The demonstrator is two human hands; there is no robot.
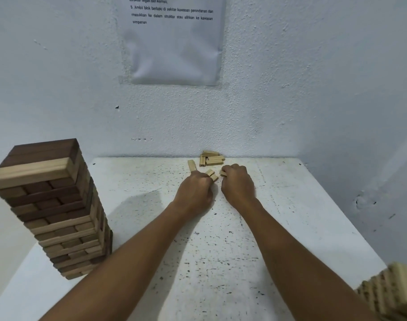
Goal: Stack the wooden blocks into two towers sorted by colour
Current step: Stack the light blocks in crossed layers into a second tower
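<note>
Between both hands, head view: light blocks (212, 175) on white table (290, 205) | left hand (194, 193) fingers curled on them | right hand (237, 185) pinches light block (223, 173) | loose pile (211, 158) just beyond knuckles | mixed tower (54, 205) far left of left hand | light stack (392, 295) near right elbow.

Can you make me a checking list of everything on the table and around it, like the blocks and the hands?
Surface: white table, speckled with dark marks.
Job's things: tall tower at the left, dark and light blocks mixed; small pile of light blocks by the wall; one loose light block left of the pile; part of a light block stack at the bottom right edge.
Clutter: nothing seen.
Hands: left hand curled round light blocks; right hand pinches a light block.
Cables: nothing seen.
Surroundings: rough white wall with a printed paper sheet stuck on it.
</note>
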